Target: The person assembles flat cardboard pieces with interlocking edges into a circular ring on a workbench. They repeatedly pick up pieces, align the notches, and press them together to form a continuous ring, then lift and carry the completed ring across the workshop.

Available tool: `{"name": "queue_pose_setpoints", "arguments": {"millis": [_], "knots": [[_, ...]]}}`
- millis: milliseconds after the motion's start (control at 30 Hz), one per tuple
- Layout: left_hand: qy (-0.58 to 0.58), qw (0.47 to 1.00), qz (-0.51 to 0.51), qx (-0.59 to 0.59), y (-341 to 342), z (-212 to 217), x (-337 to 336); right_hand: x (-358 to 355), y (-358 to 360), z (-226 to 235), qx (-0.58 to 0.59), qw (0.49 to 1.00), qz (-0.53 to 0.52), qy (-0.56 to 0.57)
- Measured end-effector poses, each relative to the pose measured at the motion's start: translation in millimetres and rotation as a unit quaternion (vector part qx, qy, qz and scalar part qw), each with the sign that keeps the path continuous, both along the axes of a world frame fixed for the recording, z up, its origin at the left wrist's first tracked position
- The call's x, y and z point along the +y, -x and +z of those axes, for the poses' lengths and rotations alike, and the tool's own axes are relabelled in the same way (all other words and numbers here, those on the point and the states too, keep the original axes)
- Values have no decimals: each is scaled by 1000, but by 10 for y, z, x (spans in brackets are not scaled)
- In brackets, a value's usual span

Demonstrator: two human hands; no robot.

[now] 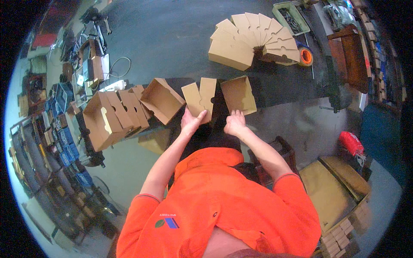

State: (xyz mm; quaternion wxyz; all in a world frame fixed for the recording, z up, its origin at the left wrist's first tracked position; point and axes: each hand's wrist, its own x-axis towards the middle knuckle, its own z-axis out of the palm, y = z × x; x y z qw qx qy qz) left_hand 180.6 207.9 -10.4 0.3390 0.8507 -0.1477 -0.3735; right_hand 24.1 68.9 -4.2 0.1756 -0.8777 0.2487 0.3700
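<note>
While the dark worktop (284,86) carries a fan of flat blanks (254,38) not yet folded, finished boxes (114,116) sit left; my left hand (190,121) grips a notched cardboard piece (198,99), my right hand (235,124) pinches an open box (238,94).

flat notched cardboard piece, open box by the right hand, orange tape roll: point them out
flat notched cardboard piece (198,99), head view, middle of panel
open box (238,94), head view, inside floor
orange tape roll (306,56), head view, its ring

**Matt cardboard on a dark bench**

The flat cardboard piece (198,99) and open box (238,94) are matt brown cardboard, smooth-faced. The bench (284,88) looks dark and dull. The shirt (223,202) is bright orange cloth.
</note>
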Motion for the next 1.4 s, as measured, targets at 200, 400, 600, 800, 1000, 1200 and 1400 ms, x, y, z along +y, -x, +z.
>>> {"name": "queue_pose_setpoints", "arguments": {"millis": [200,400,600,800,1000,1200,1400], "knots": [[1,998,19,67,-146,247,-92,-2,-36,83,-427,814,-332,-212],[45,996,-3,80,-239,13,26,207,-255,-78,-445,600,-516,-419],[32,997,-10,64,-286,-134,89,365,-391,15,-479,717,-409,-299],[33,998,-25,49,-267,-129,87,413,-338,-97,-410,605,-520,-441],[57,994,2,90,-282,-60,25,259,-479,123,-436,678,-473,-357],[28,997,-8,67,-234,-51,-24,273,-398,-51,-452,711,-448,-299],[34,997,-4,71,-254,-95,-69,237,-353,-93,-421,675,-492,-354]]}}
